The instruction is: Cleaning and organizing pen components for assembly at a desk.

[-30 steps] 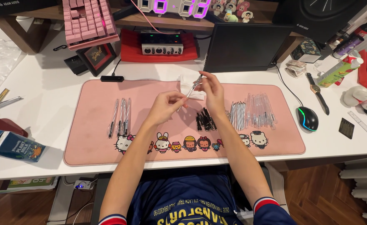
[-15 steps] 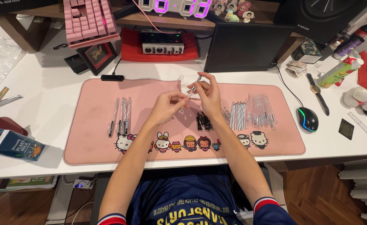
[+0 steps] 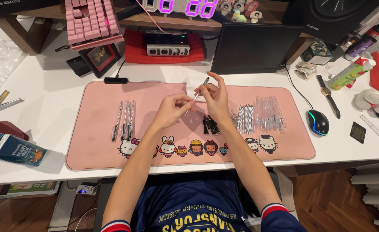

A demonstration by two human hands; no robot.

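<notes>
**Pen held between both hands above the pink mat**

White worktop (image 3: 56, 99), pink rectangular desk mat (image 3: 95, 146). Left hand (image 3: 172, 109) and right hand (image 3: 215, 96) each pinch one slim clear plastic pen (image 3: 196, 95), raised mid-mat. Best kept straight, ends aligned. Black caps (image 3: 211, 125) lie near; fingers hide the joint and tip.

Pink desk mat (image 3: 103, 129) with a row of cartoon animal figures along its near edge, on a white table (image 3: 39, 111). Pink keyboard (image 3: 92, 21), red cloth (image 3: 133, 49), black mouse (image 3: 317, 122) rimmed in green-blue light. Clear pen barrels (image 3: 269, 114), black pen caps (image 3: 210, 125).
</notes>
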